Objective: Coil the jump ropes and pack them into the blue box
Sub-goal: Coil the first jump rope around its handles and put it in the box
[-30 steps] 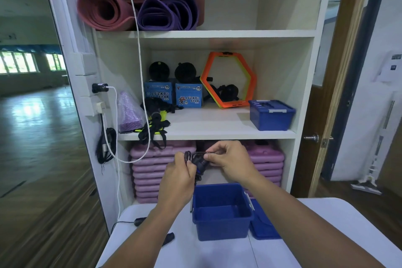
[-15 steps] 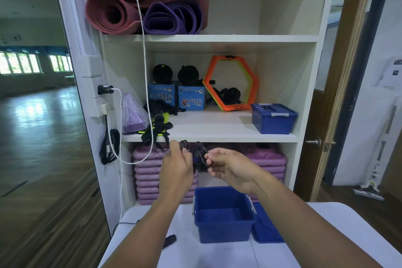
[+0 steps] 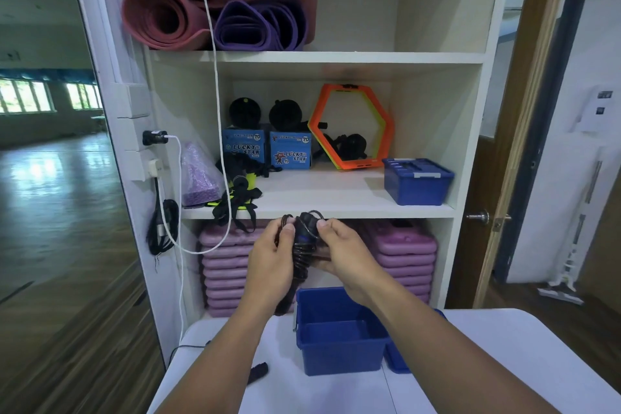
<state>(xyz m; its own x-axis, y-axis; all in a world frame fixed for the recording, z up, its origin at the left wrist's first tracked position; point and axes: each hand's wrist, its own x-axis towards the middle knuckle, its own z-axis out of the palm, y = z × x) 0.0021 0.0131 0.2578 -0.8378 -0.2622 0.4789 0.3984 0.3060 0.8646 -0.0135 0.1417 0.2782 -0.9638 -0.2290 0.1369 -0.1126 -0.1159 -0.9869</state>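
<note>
A black jump rope [image 3: 303, 247] is wound into a tight bundle around its handles, held upright between both hands above the table. My left hand [image 3: 270, 260] grips the bundle from the left, and a loose end hangs below it. My right hand [image 3: 342, 254] pinches the cord at the bundle's top right. The open blue box [image 3: 339, 351] stands on the white table [image 3: 437, 390] just below the hands, with nothing visible inside. Its blue lid [image 3: 398, 360] lies behind its right side. Another black handle [image 3: 258, 371] lies on the table by my left forearm.
A white shelf unit [image 3: 336, 208] stands right behind the table with a closed blue box [image 3: 418, 181], an orange hexagon ring [image 3: 351, 128], black straps [image 3: 238, 202] and stacked purple pads [image 3: 403, 255]. A white cable [image 3: 215, 77] hangs down its left side. A wooden door [image 3: 524, 111] is at the right.
The hands came closer together and the rope went from a loose loop to a tighter wound bundle. The camera view shifted slightly downward.
</note>
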